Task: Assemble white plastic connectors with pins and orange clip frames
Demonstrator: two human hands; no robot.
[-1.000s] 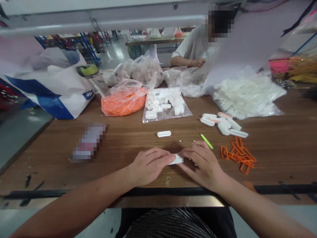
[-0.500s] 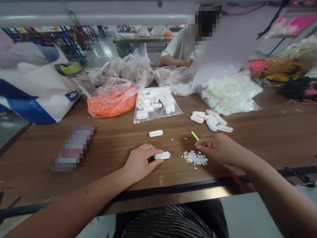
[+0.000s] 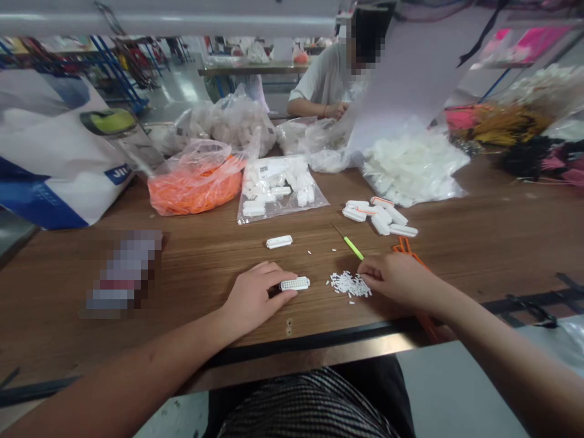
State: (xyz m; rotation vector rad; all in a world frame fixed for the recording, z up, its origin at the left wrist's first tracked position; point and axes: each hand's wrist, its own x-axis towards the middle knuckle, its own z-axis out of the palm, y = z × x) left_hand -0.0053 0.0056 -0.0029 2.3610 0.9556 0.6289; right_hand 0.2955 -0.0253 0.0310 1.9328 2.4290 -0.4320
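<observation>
My left hand rests on the table, thumb and fingers closed on a white multi-hole connector housing, its rows of holes facing up. The fingers of my right hand are pinched together at the right edge of a pile of tiny white plugs; anything between the fingertips is hidden. Just beyond those fingers lies a pick with a green handle, its thin tip pointing away to the left. Orange wires run partly under my right hand. A second white housing lies beyond my left hand.
Several white housings lie at the right. Behind stand a clear bag of white housings, a bag of orange wires and a bag of white parts. A blurred flat object lies left. Across the table sits another person.
The whole view has shifted slightly. My right hand has moved a little nearer to me, down to the pile's edge, uncovering more orange wire. My left hand keeps its hold on the housing.
</observation>
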